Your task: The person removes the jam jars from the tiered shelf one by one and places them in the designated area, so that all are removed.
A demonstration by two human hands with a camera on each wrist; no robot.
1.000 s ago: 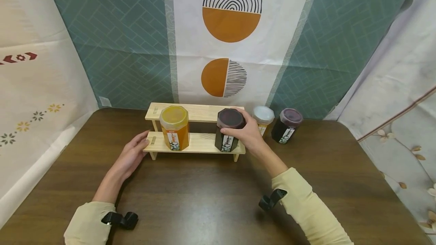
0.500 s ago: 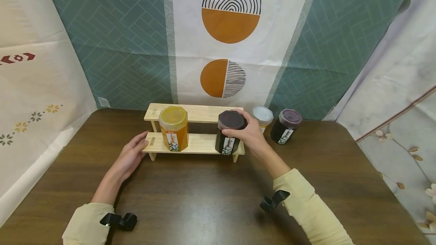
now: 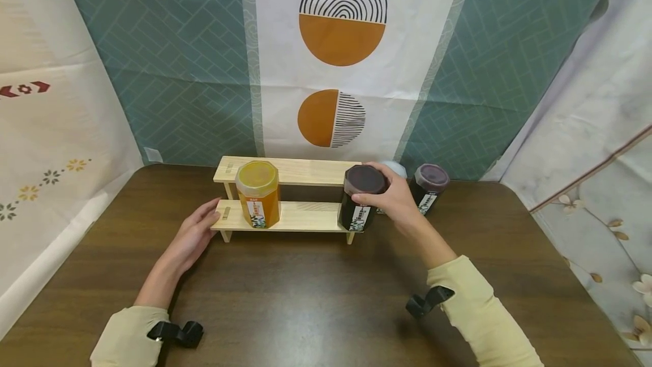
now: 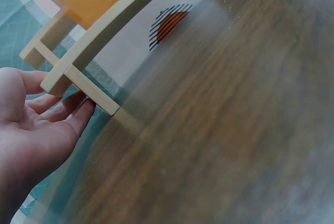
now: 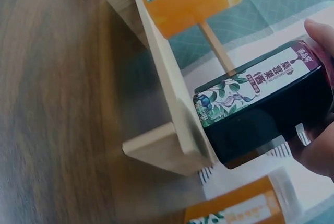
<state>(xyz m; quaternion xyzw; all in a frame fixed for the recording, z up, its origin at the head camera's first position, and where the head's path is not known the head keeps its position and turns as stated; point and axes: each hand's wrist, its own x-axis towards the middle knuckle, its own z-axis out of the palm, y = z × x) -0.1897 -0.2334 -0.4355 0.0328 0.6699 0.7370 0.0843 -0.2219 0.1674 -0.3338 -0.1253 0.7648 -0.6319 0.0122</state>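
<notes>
- Across the lower frame, a brown table.
- Mid-frame, a two-step wooden shelf.
- Left of centre, the left hand, relaxed fingers touching the shelf's left end.
- Right of centre, the right hand, gripping a dark jar near its lid, at the lower step's right end.
- Mid-frame, an orange jar upright on the lower step.
- Farther right, a second dark jar.

- Dark brown wood-grain bench, light gleaming on it
- Green brick-patterned back cloth with white panel, orange-and-black circles
- Cream left cloth, small flowers
- Pale right cloth, larger flowers
</notes>
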